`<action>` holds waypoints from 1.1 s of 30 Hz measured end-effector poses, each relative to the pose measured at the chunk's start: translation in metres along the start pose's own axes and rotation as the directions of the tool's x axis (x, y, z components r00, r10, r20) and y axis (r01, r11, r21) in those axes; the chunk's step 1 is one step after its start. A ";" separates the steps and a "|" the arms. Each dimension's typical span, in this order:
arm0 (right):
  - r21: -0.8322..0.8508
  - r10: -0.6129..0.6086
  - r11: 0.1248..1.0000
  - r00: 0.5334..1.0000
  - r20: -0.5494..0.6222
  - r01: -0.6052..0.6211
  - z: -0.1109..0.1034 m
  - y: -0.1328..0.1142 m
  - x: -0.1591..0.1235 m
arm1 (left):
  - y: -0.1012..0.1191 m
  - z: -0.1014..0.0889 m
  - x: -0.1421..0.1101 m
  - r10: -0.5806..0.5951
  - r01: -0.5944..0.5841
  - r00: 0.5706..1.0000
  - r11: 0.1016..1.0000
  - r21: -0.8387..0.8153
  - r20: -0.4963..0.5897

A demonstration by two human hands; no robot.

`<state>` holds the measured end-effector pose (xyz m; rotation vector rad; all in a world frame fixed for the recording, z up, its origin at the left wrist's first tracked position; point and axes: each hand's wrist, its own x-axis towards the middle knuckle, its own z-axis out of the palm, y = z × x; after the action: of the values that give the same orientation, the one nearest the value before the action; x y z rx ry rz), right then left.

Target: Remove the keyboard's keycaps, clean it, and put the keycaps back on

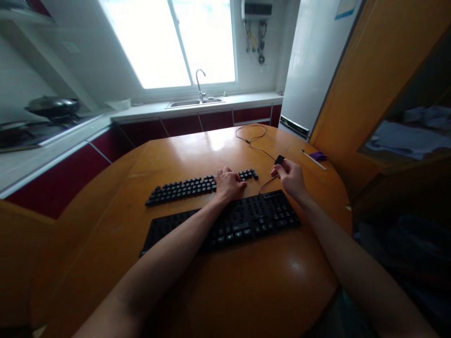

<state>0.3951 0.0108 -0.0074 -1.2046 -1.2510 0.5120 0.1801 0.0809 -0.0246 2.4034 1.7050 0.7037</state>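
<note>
A black keyboard (259,212) lies on the table in front of me, with keys at its right side and bare key sockets over much of its left and middle. Behind it, loose black keycaps (186,188) are laid out in rows. My left hand (228,182) rests on the right part of those rows, thumb apart from the fingers; whatever is under the fingertips is hidden. My right hand (291,176), raised beyond the keyboard's right end, pinches a small black squarish piece (279,160). The keyboard's cable (268,183) runs beside that hand.
The cable's far part (251,137) lies looped near the table's back edge. To the right are a thin white stick (315,160) and a purple cloth (318,155). The round wooden table (105,206) stands before a counter with a sink (185,103); a fridge (313,56) is at right.
</note>
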 end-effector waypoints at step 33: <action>-0.224 0.192 0.974 0.634 0.749 -0.030 -0.043 -0.037 -0.024 | 0.012 0.011 -0.003 0.218 -0.243 0.969 0.932 -0.268 -0.119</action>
<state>0.4157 -0.0402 0.0204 -1.2690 -2.0002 1.1040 0.1941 0.0754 -0.0314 2.4190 1.2543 1.0208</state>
